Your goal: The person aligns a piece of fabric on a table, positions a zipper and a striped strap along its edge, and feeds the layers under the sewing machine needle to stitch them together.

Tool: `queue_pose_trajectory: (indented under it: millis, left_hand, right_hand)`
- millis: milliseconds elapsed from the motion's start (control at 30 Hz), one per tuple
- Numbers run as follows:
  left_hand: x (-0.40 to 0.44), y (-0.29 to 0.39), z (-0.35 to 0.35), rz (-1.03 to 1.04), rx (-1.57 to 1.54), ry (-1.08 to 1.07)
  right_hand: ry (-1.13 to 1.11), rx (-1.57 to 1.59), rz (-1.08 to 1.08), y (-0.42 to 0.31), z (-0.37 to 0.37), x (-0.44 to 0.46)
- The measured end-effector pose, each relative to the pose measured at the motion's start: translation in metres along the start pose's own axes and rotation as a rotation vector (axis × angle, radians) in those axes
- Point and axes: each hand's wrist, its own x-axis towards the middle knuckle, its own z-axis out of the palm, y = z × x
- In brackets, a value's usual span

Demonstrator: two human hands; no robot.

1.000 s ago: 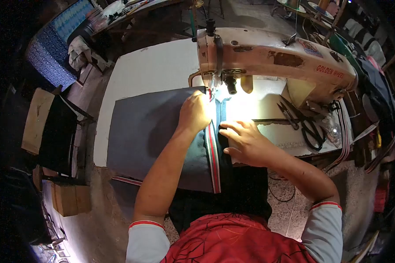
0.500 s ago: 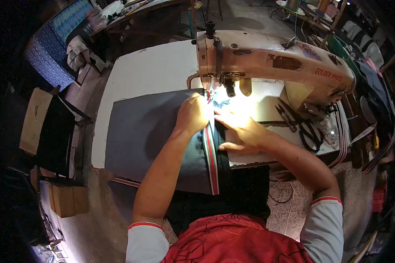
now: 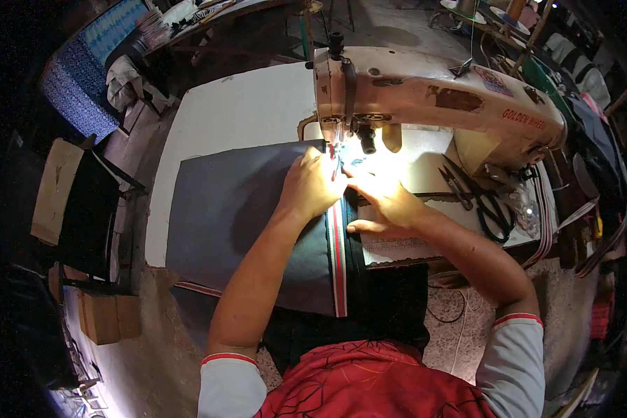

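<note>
A grey-blue fabric panel (image 3: 223,202) lies on the sewing machine bed, with a red, white and dark striped ribbon (image 3: 339,265) along its right edge. My left hand (image 3: 311,184) is closed at the ribbon just below the needle area, its fingers bunched on the ribbon and panel edge. To the right of the ribbon, my right hand (image 3: 386,203) rests with fingers stretched forward and thumb apart, touching the dark cloth edge. The sewing machine (image 3: 425,87) stands over the cloth, its lamp glaring on my fingertips. Glare partly hides the presser foot.
Black scissors (image 3: 493,217) and small thread snips (image 3: 457,189) lie right of my right hand. A length of striped ribbon (image 3: 543,216) hangs over the table's right side. Left of the table are a chair (image 3: 70,202) and a cardboard box (image 3: 108,318).
The lower end of the ribbon and panel has shifted slightly toward me. My left thumb has moved right across the ribbon, closer to my right fingertips.
</note>
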Motion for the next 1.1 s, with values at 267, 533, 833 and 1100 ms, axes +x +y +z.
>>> queue_pose_trajectory:
  millis: [267,533,833,1100]
  left_hand:
    - [0.000,0.004,0.007,-0.080,0.045,-0.018]
    - [0.002,-0.007,0.016,-0.080,0.011,0.041]
    - [0.009,-0.029,0.018,0.025,0.043,-0.008]
    - [0.010,-0.029,0.016,0.012,0.018,-0.026]
  right_hand:
    - [-0.023,-0.093,0.042,-0.001,-0.011,0.007]
    - [-0.125,-0.169,0.087,0.001,-0.019,0.021]
    - [-0.253,-0.237,0.159,-0.004,-0.022,0.028]
    - [-0.246,-0.179,0.231,-0.007,-0.023,0.030]
